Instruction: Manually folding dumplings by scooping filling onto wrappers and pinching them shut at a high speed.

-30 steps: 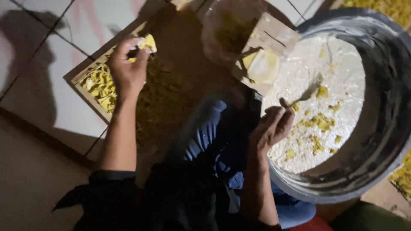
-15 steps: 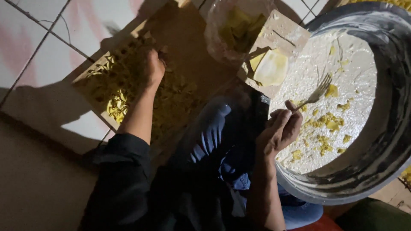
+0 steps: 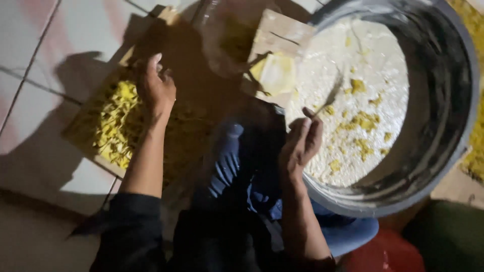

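Left hand [image 3: 155, 90], fingers loosely spread, rests on yellow pieces [image 3: 115, 126] piled in the tray [image 3: 80, 126]. Right hand [image 3: 301, 146] fingers grip a fork [image 3: 330, 98]; a few pieces beyond its fingertips remain in the floury basin [image 3: 443, 100].

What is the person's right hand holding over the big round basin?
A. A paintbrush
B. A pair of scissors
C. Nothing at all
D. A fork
D: the right hand grips a fork by its handle, its tines reaching over the white mixture with yellow pieces inside the basin.
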